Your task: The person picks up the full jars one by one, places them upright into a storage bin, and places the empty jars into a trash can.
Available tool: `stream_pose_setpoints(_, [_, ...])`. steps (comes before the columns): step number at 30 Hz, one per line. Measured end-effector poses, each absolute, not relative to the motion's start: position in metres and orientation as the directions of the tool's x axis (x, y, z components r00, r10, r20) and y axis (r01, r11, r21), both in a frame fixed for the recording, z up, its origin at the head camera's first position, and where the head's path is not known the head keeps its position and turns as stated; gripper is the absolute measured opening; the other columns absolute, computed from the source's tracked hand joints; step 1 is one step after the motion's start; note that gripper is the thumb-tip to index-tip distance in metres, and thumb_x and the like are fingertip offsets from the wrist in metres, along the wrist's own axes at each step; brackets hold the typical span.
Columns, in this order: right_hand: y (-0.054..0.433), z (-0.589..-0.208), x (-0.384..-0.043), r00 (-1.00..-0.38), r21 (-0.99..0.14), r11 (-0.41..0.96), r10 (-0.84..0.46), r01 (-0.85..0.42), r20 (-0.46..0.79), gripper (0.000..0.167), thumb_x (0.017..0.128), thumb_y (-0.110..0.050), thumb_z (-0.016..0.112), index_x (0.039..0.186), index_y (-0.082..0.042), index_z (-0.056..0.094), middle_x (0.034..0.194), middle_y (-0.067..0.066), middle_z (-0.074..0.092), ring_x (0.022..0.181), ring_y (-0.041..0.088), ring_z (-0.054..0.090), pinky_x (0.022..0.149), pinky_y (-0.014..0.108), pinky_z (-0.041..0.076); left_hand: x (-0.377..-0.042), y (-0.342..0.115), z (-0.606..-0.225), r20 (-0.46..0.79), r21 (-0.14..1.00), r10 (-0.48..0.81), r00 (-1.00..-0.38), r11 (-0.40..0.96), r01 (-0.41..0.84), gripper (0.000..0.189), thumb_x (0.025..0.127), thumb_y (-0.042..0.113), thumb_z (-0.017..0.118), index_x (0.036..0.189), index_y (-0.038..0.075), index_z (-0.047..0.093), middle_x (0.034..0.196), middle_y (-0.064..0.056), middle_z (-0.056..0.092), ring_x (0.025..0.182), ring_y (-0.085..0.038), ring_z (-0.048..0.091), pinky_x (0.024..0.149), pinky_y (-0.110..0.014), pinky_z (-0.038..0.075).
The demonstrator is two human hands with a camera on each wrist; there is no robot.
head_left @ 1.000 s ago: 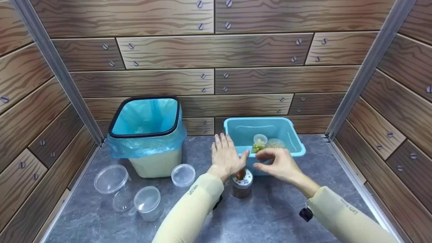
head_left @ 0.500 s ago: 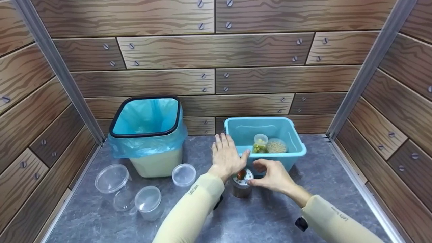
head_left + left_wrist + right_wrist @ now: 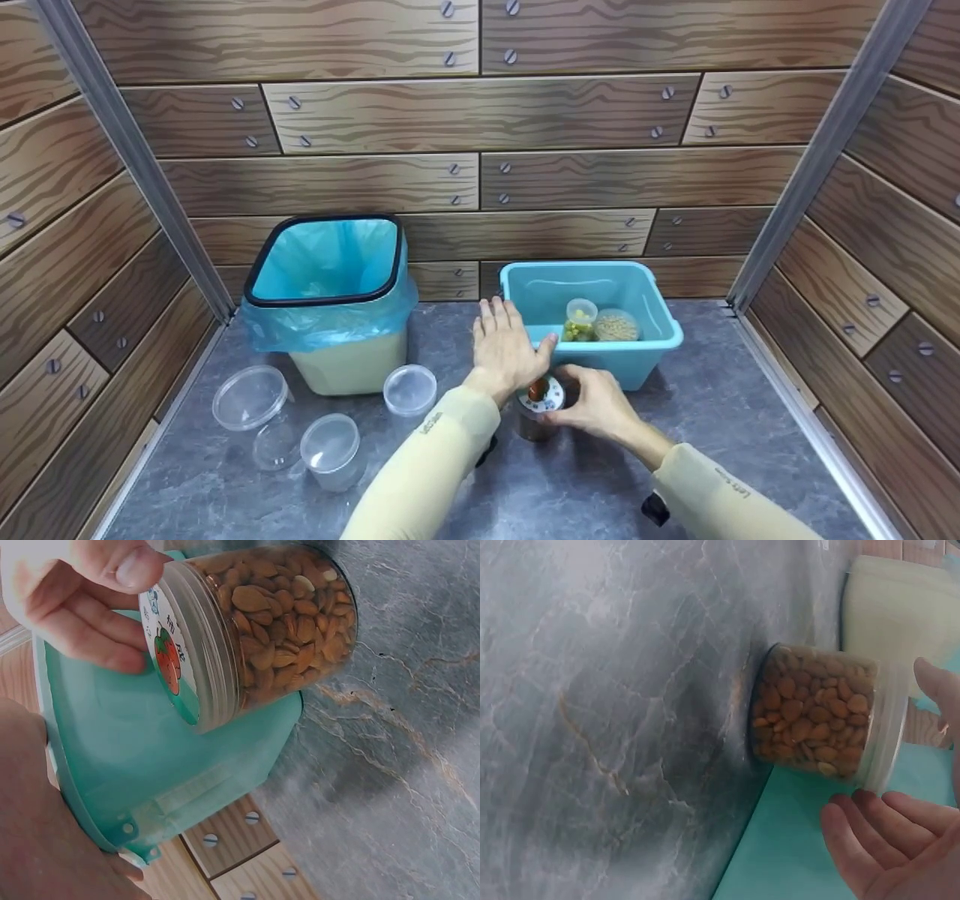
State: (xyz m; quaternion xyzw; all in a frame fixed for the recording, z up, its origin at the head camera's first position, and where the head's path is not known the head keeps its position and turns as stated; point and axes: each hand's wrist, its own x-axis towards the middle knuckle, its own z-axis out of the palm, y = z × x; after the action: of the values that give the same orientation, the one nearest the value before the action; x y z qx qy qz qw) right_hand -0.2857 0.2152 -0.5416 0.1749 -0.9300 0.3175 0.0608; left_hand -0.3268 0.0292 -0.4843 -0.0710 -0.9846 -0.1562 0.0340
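A clear round jar of almonds [image 3: 810, 716] stands upright on the table in front of a turquoise tub [image 3: 630, 367]. Its pale lid [image 3: 541, 397] carries a white label with an orange-red fruit. From the right, my right hand [image 3: 596, 401] reaches to the lid, thumb and fingers bent apart. Thumb and fingertips [image 3: 851, 814] are right at the lid's edge. My left hand [image 3: 506, 352] lies flat, fingers straight and together, beyond the jar; its thumb overlaps the tub's near left corner in the head view. Part of the lid is hidden behind this hand.
Inside the tub are a small cup of green-yellow pieces [image 3: 579, 322] and a round container of pale grains [image 3: 616, 326]. To the left stands a bin [image 3: 345, 364] with a blue bag. Several clear plastic containers, one a lidded tub [image 3: 330, 450], stand before it.
My right hand has come down and left from above the tub's front rim to the side of the jar's lid. The left hand stays in place.
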Motion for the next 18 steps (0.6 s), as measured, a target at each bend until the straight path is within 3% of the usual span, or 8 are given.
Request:
stream_pose_setpoints(12, [0.207,-0.552,-0.288,-0.940,-0.592,0.730,-0.261,-0.342,0.222,0.073,0.072,-0.039,0.107,0.132,-0.006,0.079,0.116,0.009,0.086,0.104,0.027,0.080,0.093,0.047,0.065,-0.327,0.029,-0.484,0.098,0.322,0.127,-0.987,0.934,0.153,0.103,0.111,0.072,0.043,0.177,-0.005,0.023,0.187,-0.028,0.021,0.177,-0.047,0.015,0.144,-0.057,0.023])
stream_pose_setpoints(18, [0.205,-0.554,-0.290,-0.946,-0.576,0.751,-0.237,-0.324,0.223,0.071,0.068,-0.040,0.107,0.128,-0.010,0.083,0.109,0.006,0.087,0.098,0.024,0.080,0.089,0.047,0.065,-0.328,0.030,-0.486,0.108,0.321,0.125,-0.986,0.935,0.154,0.101,0.111,0.070,0.045,0.176,-0.005,0.025,0.186,-0.028,0.023,0.177,-0.046,0.017,0.143,-0.057,0.025])
